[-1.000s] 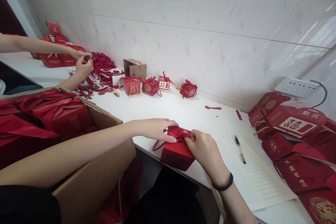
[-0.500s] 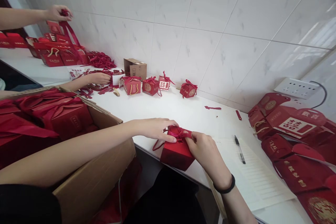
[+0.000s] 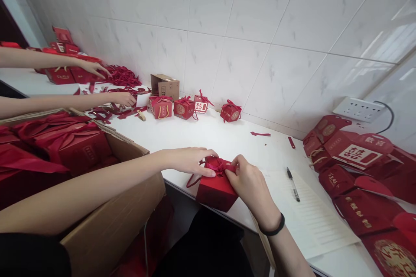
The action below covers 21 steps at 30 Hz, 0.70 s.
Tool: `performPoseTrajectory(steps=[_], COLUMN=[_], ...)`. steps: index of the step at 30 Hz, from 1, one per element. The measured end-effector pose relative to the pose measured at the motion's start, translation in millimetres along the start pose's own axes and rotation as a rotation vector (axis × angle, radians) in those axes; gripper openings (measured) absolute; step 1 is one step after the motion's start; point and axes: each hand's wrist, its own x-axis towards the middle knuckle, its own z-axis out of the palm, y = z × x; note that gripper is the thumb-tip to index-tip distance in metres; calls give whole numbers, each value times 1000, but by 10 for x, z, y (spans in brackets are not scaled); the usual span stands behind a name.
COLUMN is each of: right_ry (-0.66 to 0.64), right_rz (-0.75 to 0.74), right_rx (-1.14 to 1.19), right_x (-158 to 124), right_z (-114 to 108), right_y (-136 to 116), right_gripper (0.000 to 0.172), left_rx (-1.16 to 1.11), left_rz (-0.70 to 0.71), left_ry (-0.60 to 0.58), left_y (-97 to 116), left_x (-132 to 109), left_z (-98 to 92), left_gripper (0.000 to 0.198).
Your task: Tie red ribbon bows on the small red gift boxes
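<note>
A red gift box stands at the table's front edge, topped by a red ribbon bow. My left hand grips the box's top from the left, thumb on the near side of the bow and fingers behind it. From the right, my right hand pinches a ribbon tail between thumb and forefinger, close to the bow. A dark red cord handle loops out from the box's left side. The fingertips of my right hand are partly hidden.
Left of me, a cardboard carton holds several red boxes. Finished boxes stand along the wall. On the right lie a pen, paper and piled red boxes. A co-worker's hands are among ribbons.
My hands stay on the box and ribbon with hardly any movement. The co-worker's raised hand has come down toward the ribbon heap and the ribbon it held up is no longer lifted.
</note>
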Motion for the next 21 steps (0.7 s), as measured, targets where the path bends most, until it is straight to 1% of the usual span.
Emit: performPoseTrajectory(steps=[4, 7, 15, 18, 21], right_ry=[8, -26, 14, 51, 108], right_rz=[-57, -102, -177, -199, -188], right_rx=[154, 230, 224, 232, 188], right_x=[-23, -63, -133, -128, -98], right_z=[-9, -38, -55, -39, -13], right_y=[12, 19, -13, -32, -31], right_gripper=[5, 12, 14, 13, 11], left_rx=[0, -5, -21, -18, -23], left_rz=[6, 3, 19, 0, -8], left_ry=[6, -3, 2, -2, -10], left_y=[14, 23, 21, 31, 35], left_x=[-3, -7, -7, -15, -21], left_z=[-6, -10, -6, -13, -18], left_gripper=[57, 58, 57, 58, 59])
